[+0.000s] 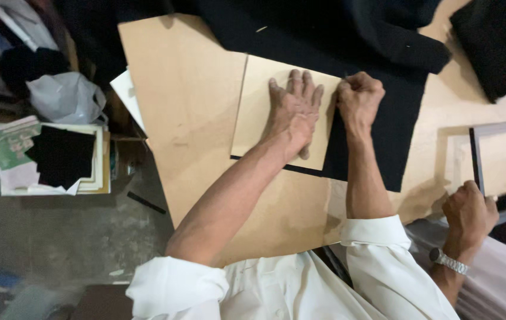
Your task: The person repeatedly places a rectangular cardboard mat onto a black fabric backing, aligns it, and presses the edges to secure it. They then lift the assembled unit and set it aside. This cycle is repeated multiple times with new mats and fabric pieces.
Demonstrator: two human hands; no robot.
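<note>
My left hand [293, 112] lies flat, palm down and fingers spread, on a small tan board [256, 106]. That board rests on a black sheet [386, 127], whose edge shows along the board's lower and right sides. My right hand [359, 98] is a closed fist at the small board's right edge, on the black sheet. A thin tip pokes out of the fist at the board's upper corner; the rest of that tool is hidden. Both arms wear rolled white sleeves.
A large tan board [190, 118] serves as the work surface. Another person's hand [469, 213] with a wristwatch holds a grey frame [502, 169] at the right. Black cloth [496, 47] is piled top right. A paper stack [57, 157] and plastic bag [66, 98] sit left.
</note>
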